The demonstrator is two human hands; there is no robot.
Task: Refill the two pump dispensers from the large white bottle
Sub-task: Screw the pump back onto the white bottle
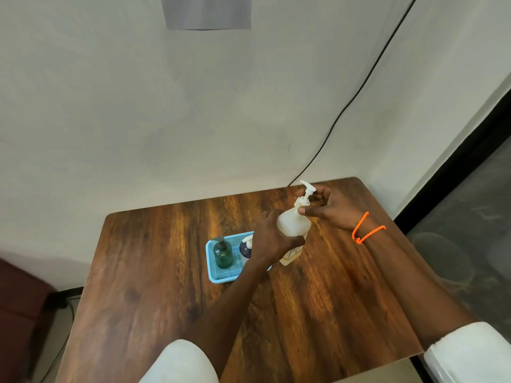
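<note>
The large white bottle [293,223] with a white pump top stands on the wooden table [166,286], just right of a blue mesh tray [219,275]. My left hand [272,240] grips the bottle's body. My right hand [329,207] holds the collar under the pump head, thumb on the neck. In the tray stand a green dispenser [223,254] with a black pump and a dark blue dispenser [245,248] with a white pump, the latter partly hidden by my left hand.
The table stands against a white wall, with a black cable [359,89] running down to its back edge. An orange beaded band [365,229] is on my right wrist. A dark floor lies to the right, a dark seat [19,305] to the left.
</note>
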